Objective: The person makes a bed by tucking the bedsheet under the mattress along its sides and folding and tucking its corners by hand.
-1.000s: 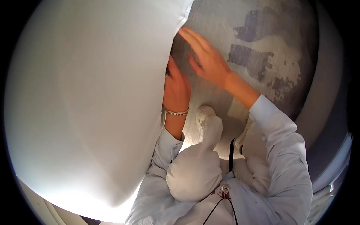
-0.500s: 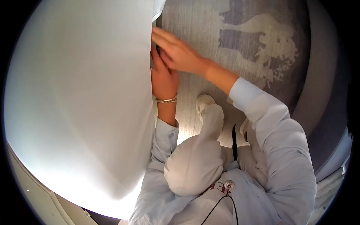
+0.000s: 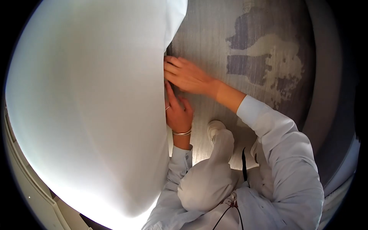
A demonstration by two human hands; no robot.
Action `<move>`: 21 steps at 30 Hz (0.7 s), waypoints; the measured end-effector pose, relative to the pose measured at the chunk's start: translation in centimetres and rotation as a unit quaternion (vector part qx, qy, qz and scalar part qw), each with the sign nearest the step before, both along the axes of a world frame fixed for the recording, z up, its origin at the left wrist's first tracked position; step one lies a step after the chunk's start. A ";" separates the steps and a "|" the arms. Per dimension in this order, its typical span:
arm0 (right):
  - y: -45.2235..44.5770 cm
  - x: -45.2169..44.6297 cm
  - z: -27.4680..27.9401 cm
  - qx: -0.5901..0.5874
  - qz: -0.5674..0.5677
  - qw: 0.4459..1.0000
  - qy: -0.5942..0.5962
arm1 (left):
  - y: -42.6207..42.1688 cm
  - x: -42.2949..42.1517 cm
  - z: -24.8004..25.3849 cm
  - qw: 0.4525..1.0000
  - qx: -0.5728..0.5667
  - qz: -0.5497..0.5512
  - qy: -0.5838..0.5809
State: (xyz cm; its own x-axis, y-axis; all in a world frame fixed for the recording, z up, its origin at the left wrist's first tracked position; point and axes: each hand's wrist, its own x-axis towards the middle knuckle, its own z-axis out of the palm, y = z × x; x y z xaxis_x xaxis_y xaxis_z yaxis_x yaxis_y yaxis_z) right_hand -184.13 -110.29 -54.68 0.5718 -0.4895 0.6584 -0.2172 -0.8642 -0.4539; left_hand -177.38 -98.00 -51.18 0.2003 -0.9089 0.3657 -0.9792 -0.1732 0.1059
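A large white sheet [image 3: 92, 96] covers a bed-like surface on the left and hangs over its side. At that side edge is my left hand [image 3: 178, 113], wearing a bracelet and a ring, its thumb and index finger apart and its other fingers partly behind the cloth. Just above it, my right hand [image 3: 186, 76] reaches in from the right. Its bent fingertips meet the sheet's edge and are partly hidden, so what they grip, if anything, does not show. A loose flap of the sheet hangs beyond the right hand.
Patterned grey carpet [image 3: 214, 38] lies to the right of the sheet. My bent knee [image 3: 207, 184] and a white shoe [image 3: 215, 128] are below the hands. A dark curved furnishing [image 3: 341, 126] stands at the far right.
My right hand has come down along the sheet's edge, its fingers now more bent. The left hand's thumb and index finger are spread. More of the hanging flap shows at the top.
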 end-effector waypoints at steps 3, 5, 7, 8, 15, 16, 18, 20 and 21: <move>-0.7 -0.8 0.7 -0.049 0.006 0.998 0.038 | 0.0 -1.0 0.8 1.000 0.001 0.014 -0.013; -1.0 -0.3 0.5 -0.020 0.029 0.998 0.049 | -0.6 -1.3 1.1 0.999 0.011 0.030 -0.021; -1.1 0.3 0.3 0.000 0.054 0.997 0.061 | -1.2 -1.4 1.0 0.995 0.028 0.071 -0.057; -0.9 0.2 0.7 -0.006 0.047 0.997 0.066 | -1.1 -1.1 1.0 0.996 0.023 0.073 -0.056; 0.2 1.5 3.5 0.066 -0.032 0.997 -0.013 | -0.8 -0.6 1.1 0.992 0.048 0.103 -0.052; 0.5 2.3 3.8 0.056 -0.032 0.998 -0.014 | -1.0 -0.3 1.1 0.989 0.059 0.121 -0.068; -1.1 2.6 3.7 0.128 0.031 0.981 0.140 | -3.8 -0.5 1.8 0.990 0.070 0.105 -0.058; -2.7 1.7 4.5 0.115 0.066 0.982 0.134 | -4.0 -1.3 2.5 0.991 0.080 0.095 -0.048; -3.1 1.4 4.9 0.095 0.100 0.983 0.125 | -3.7 -1.7 2.4 0.979 0.125 0.159 -0.022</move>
